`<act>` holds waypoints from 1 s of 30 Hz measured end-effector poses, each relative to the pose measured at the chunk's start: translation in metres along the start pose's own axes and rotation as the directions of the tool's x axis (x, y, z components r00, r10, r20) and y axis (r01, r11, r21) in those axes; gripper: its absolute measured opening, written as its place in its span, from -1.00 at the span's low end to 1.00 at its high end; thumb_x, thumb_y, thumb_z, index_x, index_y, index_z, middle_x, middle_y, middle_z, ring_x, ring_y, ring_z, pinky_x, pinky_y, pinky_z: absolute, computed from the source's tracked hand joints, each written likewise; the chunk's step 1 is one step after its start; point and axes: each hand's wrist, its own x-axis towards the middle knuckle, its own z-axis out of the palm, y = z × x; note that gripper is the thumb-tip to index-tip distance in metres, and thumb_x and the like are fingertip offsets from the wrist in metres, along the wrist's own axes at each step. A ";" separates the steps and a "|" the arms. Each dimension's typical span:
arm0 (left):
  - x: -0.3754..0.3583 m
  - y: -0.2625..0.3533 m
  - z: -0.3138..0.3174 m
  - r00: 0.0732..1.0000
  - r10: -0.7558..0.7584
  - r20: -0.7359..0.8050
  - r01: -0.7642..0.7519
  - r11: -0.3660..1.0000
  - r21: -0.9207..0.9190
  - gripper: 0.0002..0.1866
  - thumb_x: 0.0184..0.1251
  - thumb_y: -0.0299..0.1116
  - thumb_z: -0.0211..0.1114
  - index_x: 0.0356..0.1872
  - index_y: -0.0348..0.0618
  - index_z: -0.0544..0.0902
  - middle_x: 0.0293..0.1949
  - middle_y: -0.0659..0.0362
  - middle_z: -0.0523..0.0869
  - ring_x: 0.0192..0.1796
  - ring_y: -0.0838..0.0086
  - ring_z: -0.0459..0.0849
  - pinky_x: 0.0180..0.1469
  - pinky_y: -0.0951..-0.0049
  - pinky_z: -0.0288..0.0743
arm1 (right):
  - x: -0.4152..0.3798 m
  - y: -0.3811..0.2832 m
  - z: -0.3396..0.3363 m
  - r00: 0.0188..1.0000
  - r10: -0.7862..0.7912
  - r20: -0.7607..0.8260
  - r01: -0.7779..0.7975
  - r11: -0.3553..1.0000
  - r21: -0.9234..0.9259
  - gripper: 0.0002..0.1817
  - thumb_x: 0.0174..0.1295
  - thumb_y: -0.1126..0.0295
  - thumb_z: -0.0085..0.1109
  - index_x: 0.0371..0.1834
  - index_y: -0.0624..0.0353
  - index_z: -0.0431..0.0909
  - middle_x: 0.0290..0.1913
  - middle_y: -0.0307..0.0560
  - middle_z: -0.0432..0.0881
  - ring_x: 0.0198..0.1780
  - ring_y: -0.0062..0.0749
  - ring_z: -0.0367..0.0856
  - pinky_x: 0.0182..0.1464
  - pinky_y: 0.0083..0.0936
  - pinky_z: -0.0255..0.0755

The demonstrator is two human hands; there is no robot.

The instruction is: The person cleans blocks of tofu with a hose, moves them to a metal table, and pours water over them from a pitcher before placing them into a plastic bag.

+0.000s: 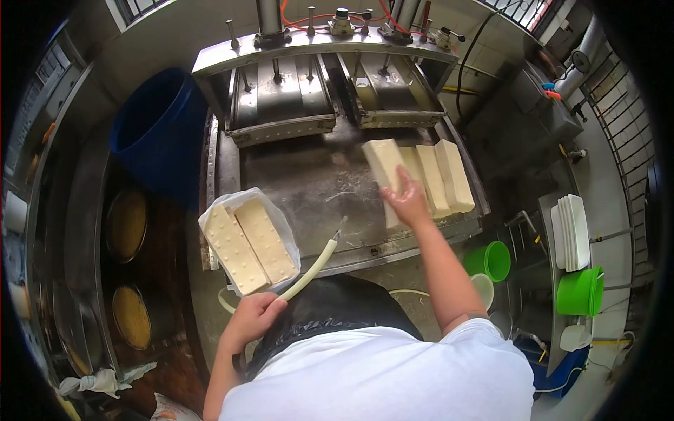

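A pale hose point(318, 269) runs through the closed fingers of my left hand point(257, 316), its tip pointing forward over the steel press table point(302, 182). Water shows at the tip. My right hand point(408, 201) grips the near part of a long cream block of tofu point(384, 160), slightly blurred. Right beside it, more tofu blocks point(455, 175) stand in a row at the table's right side. Near my left hand, a white-lined container point(286, 231) holds two tofu slabs point(261, 238) with bumpy tops.
Behind the table stands a press frame point(323, 45) with two perforated metal trays point(284, 130). A large blue barrel point(158, 119) is at the left, beside round vats point(132, 316). Green buckets point(497, 261) and stacked white trays point(572, 231) are on the right.
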 end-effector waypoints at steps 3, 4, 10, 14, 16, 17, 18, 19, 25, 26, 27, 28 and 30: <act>0.002 -0.003 0.001 1.000 -0.004 0.029 0.003 1.000 0.017 -0.62 0.64 -0.13 0.36 -0.23 -0.32 0.74 -0.47 0.07 0.62 -0.38 0.40 0.54 -0.26 0.28 0.48 | 0.014 -0.001 -0.031 0.977 0.208 -0.045 -0.188 0.743 -0.642 -0.14 0.45 0.02 0.37 0.79 -0.23 0.24 0.70 0.30 0.26 0.50 0.31 0.46 0.44 0.20 0.47; 0.002 -0.004 0.001 1.000 0.008 0.014 -0.008 1.000 0.026 -0.62 0.65 -0.13 0.36 -0.23 -0.32 0.74 -0.47 0.06 0.62 -0.38 0.40 0.55 -0.26 0.28 0.48 | 0.015 0.014 -0.031 0.977 0.208 -0.047 -0.189 0.742 -0.643 -0.14 0.45 0.02 0.37 0.79 -0.23 0.24 0.70 0.30 0.26 0.50 0.31 0.46 0.44 0.20 0.47; -0.008 -0.004 0.002 0.965 0.115 -0.235 -0.122 0.992 -0.018 -0.55 0.71 -0.04 0.27 -0.21 -0.30 0.73 -0.42 -0.04 0.67 -0.34 0.17 0.66 -0.21 0.19 0.53 | -0.012 0.025 0.017 0.989 -0.067 -0.134 -0.031 0.782 -0.623 -0.41 0.48 0.12 0.31 0.53 0.03 0.56 0.63 0.12 0.38 0.60 0.32 0.31 0.40 0.30 0.44; -0.028 -0.024 -0.006 0.894 0.095 -0.438 -0.069 0.995 0.076 -0.49 0.75 0.04 0.20 -0.19 -0.28 0.74 -0.35 -0.11 0.72 -0.28 -0.04 0.70 -0.16 0.12 0.55 | -0.050 -0.023 0.100 0.908 -0.407 0.099 0.415 0.906 -0.081 -0.56 0.47 0.22 0.31 0.33 0.18 0.66 0.23 0.20 0.69 0.26 0.18 0.65 0.32 0.02 0.56; -0.047 -0.046 -0.013 0.881 0.032 -0.472 0.001 0.998 0.070 -0.50 0.73 0.03 0.22 -0.22 -0.28 0.74 -0.37 -0.10 0.72 -0.31 0.02 0.68 -0.18 0.13 0.54 | -0.076 -0.075 0.125 0.899 -0.334 0.284 0.310 0.942 0.126 -0.56 0.49 0.22 0.32 0.30 0.25 0.66 0.10 0.25 0.73 0.08 0.19 0.73 0.28 -0.09 0.60; -0.059 -0.055 -0.016 0.895 -0.090 -0.436 0.121 0.992 0.043 -0.49 0.73 0.03 0.23 -0.25 -0.29 0.73 -0.40 -0.09 0.71 -0.34 0.06 0.66 -0.20 0.13 0.53 | -0.084 -0.097 0.135 0.886 -0.351 0.301 0.324 0.936 0.139 -0.56 0.49 0.22 0.32 0.30 0.25 0.66 0.10 0.25 0.73 0.08 0.19 0.73 0.28 -0.09 0.60; -0.070 -0.062 -0.018 0.895 -0.210 -0.394 0.237 0.971 0.020 -0.49 0.72 0.03 0.24 -0.27 -0.29 0.72 -0.42 -0.08 0.70 -0.36 0.09 0.64 -0.22 0.14 0.53 | -0.091 -0.116 0.143 0.858 -0.360 0.365 0.308 0.931 0.195 -0.53 0.50 0.19 0.33 0.34 0.25 0.64 0.12 0.25 0.73 0.09 0.19 0.74 0.28 -0.07 0.61; -0.081 -0.067 -0.019 0.880 -0.267 -0.393 0.295 0.955 0.013 -0.48 0.71 0.02 0.25 -0.31 -0.29 0.71 -0.47 -0.02 0.67 -0.41 0.22 0.60 -0.26 0.16 0.50 | -0.099 -0.134 0.151 0.827 -0.368 0.424 0.286 0.926 0.247 -0.49 0.50 0.17 0.34 0.37 0.25 0.63 0.13 0.25 0.73 0.10 0.19 0.76 0.29 -0.05 0.61; -0.119 -0.105 0.001 0.783 -0.342 -0.520 0.240 0.937 -0.254 -0.45 0.71 0.10 0.27 -0.29 -0.27 0.71 -0.49 0.08 0.66 -0.40 0.36 0.58 -0.27 0.23 0.49 | -0.123 -0.223 0.214 0.808 -0.381 0.448 0.252 0.913 0.322 0.00 0.37 0.00 0.47 0.69 0.41 0.24 0.22 0.46 0.66 0.20 0.24 0.71 0.39 -0.08 0.56; -0.119 -0.105 0.003 0.776 -0.346 -0.527 0.238 0.935 -0.262 -0.45 0.71 0.10 0.27 -0.29 -0.27 0.71 -0.49 0.08 0.66 -0.40 0.36 0.58 -0.27 0.23 0.49 | -0.128 -0.238 0.226 0.801 -0.390 0.454 0.261 0.910 0.322 0.00 0.37 0.00 0.47 0.69 0.41 0.24 0.22 0.46 0.66 0.20 0.24 0.71 0.39 -0.08 0.56; -0.118 -0.099 0.004 0.780 -0.279 -0.560 0.203 0.960 -0.195 -0.44 0.71 0.11 0.27 -0.27 -0.27 0.71 -0.48 0.08 0.66 -0.38 0.35 0.60 -0.27 0.23 0.50 | -0.135 -0.255 0.237 0.795 -0.432 0.427 0.402 0.901 0.163 0.14 0.33 -0.02 0.50 0.75 0.42 0.05 0.37 0.54 0.53 0.25 0.34 0.67 0.42 -0.05 0.54; -0.116 -0.093 0.005 0.782 -0.209 -0.587 0.167 0.978 -0.125 -0.44 0.70 0.13 0.28 -0.26 -0.26 0.72 -0.47 0.08 0.67 -0.37 0.35 0.62 -0.26 0.23 0.51 | -0.139 -0.268 0.244 0.780 -0.477 0.404 0.523 0.852 -0.004 0.29 0.28 -0.03 0.53 0.81 0.43 -0.14 0.51 0.63 0.40 0.30 0.44 0.63 0.46 -0.01 0.51; -0.113 -0.084 0.006 0.794 -0.184 -0.579 0.133 0.982 -0.131 -0.44 0.70 0.13 0.28 -0.26 -0.26 0.72 -0.46 0.06 0.68 -0.35 0.30 0.65 -0.25 0.21 0.52 | -0.134 -0.291 0.251 0.755 -0.433 0.492 0.545 0.832 -0.104 0.35 0.26 -0.04 0.53 0.83 0.38 -0.24 0.57 0.64 0.31 0.32 0.51 0.60 0.48 0.03 0.49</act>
